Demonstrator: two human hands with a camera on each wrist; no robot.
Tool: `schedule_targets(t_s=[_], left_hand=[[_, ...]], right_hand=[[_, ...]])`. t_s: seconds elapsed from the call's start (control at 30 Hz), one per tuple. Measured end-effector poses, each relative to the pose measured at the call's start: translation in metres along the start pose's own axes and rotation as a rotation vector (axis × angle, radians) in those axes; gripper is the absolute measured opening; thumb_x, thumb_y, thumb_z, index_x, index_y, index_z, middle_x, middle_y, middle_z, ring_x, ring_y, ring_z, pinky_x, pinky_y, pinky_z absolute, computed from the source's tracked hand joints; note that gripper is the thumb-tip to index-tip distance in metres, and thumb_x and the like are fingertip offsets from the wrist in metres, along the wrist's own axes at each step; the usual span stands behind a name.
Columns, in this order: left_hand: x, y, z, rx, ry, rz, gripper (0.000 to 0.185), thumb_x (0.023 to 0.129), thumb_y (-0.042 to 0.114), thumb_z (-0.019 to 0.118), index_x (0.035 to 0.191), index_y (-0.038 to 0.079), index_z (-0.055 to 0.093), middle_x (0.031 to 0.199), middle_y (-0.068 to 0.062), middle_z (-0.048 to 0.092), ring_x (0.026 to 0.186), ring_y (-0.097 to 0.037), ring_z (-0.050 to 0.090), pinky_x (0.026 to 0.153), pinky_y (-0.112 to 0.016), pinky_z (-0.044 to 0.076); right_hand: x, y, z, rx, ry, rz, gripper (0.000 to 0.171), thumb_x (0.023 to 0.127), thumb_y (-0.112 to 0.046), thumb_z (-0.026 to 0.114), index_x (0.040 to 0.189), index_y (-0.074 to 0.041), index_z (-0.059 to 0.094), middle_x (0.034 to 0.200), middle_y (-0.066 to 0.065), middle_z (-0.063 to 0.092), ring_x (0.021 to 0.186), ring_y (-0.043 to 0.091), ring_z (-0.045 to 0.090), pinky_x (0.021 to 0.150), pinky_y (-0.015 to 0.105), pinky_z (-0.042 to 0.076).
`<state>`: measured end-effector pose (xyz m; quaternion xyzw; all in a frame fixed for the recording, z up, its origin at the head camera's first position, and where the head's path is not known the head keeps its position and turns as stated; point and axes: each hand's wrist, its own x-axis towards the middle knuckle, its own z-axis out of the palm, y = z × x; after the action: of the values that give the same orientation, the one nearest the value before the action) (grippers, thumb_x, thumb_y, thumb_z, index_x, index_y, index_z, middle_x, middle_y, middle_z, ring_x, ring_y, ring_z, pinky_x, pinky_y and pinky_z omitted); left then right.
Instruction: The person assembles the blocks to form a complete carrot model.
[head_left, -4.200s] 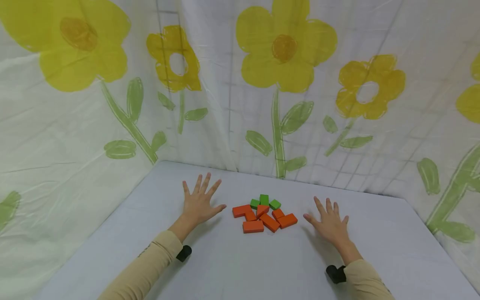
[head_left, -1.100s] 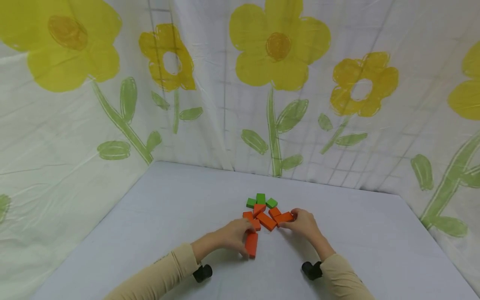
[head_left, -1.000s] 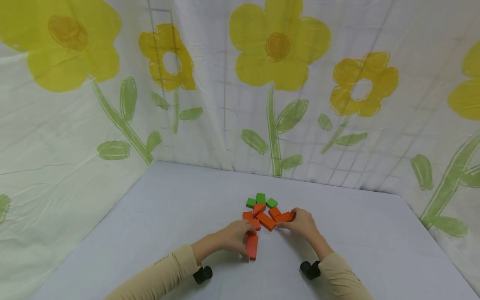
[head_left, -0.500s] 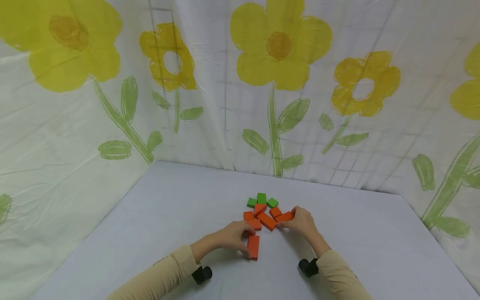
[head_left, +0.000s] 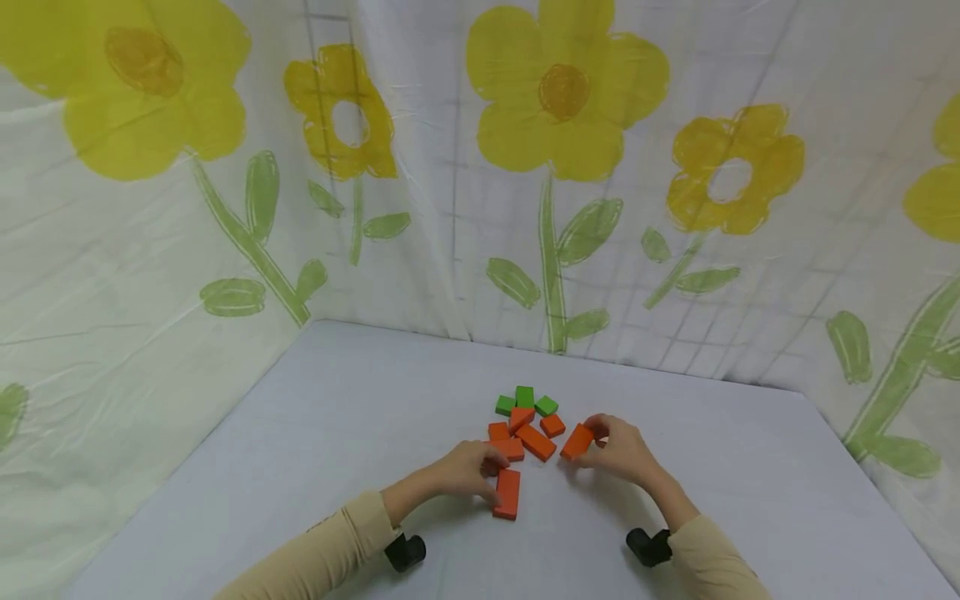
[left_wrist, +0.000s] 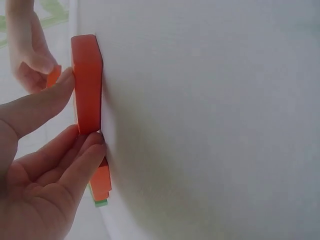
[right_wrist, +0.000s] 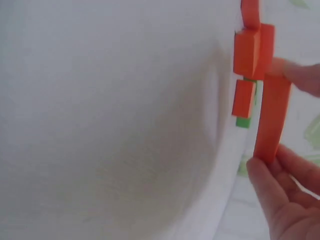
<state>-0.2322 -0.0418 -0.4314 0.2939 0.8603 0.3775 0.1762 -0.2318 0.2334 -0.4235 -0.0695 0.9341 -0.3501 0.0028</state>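
My left hand (head_left: pixel 463 472) pinches a red rectangular block (head_left: pixel 507 495) at its two ends, thumb at the near one, fingertips at the far one. In the left wrist view this block (left_wrist: pixel 88 85) lies on the table. My right hand (head_left: pixel 624 451) holds an orange rectangular block (head_left: pixel 577 442) between thumb and fingertips. The right wrist view shows this block (right_wrist: pixel 274 117) gripped by its ends, raised off the table. Between and beyond the hands lie an orange block (head_left: pixel 537 442), a triangular block (head_left: pixel 521 418) and a small orange block (head_left: pixel 552 426).
Green blocks (head_left: pixel 525 397) sit behind the orange ones on the white table (head_left: pixel 360 392). Another orange block (head_left: pixel 510 450) lies just past the left fingertips. A flower-printed curtain (head_left: pixel 420 275) stands behind the table. Black wrist cameras (head_left: pixel 406 552) are strapped to both wrists.
Both hands came in from lying spread open beside the blocks. The left drew a red block toward me and turned it lengthwise. The right just now lifted and turned its orange block away from the small one.
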Motion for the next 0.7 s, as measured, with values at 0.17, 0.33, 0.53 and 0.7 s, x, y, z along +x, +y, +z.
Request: schedule_targets(t_s=[0.17,0.33,0.53,0.7], left_hand=[[0.001,0.000,0.001,-0.034,0.026,-0.024,0.039,0.073,0.005,0.084,0.108,-0.002,0.067,0.094,-0.001,0.063,0.085,-0.015,0.057,0.077,-0.025,0.050],[0.000,-0.001,0.003,-0.047,0.044,-0.039,0.039,0.072,0.004,0.084,0.107,-0.002,0.068,0.093,-0.001,0.063,0.084,-0.015,0.056,0.076,-0.025,0.050],[0.001,-0.002,0.005,-0.079,0.076,-0.058,0.039,0.070,0.003,0.085,0.105,-0.002,0.069,0.089,0.000,0.064,0.081,-0.014,0.057,0.073,-0.024,0.050],[0.001,-0.002,0.006,-0.102,0.101,-0.062,0.039,0.069,0.001,0.086,0.104,-0.003,0.070,0.089,-0.002,0.066,0.080,-0.014,0.059,0.072,-0.024,0.052]], right_hand=[[-0.008,0.000,0.002,0.066,-0.086,-0.087,0.055,0.069,-0.017,0.087,0.114,0.002,0.062,0.110,0.009,0.064,0.103,0.029,0.061,0.089,0.044,0.052],[-0.015,-0.004,0.007,0.109,-0.168,-0.152,0.056,0.070,-0.018,0.087,0.116,0.002,0.061,0.114,0.010,0.063,0.107,0.031,0.059,0.090,0.043,0.052],[-0.020,-0.010,0.014,0.111,-0.244,-0.208,0.056,0.070,-0.015,0.087,0.115,0.004,0.061,0.114,0.011,0.063,0.107,0.032,0.059,0.088,0.041,0.052],[-0.021,-0.015,0.019,0.086,-0.277,-0.260,0.055,0.068,-0.013,0.087,0.114,0.006,0.062,0.112,0.013,0.064,0.106,0.033,0.059,0.088,0.043,0.052]])
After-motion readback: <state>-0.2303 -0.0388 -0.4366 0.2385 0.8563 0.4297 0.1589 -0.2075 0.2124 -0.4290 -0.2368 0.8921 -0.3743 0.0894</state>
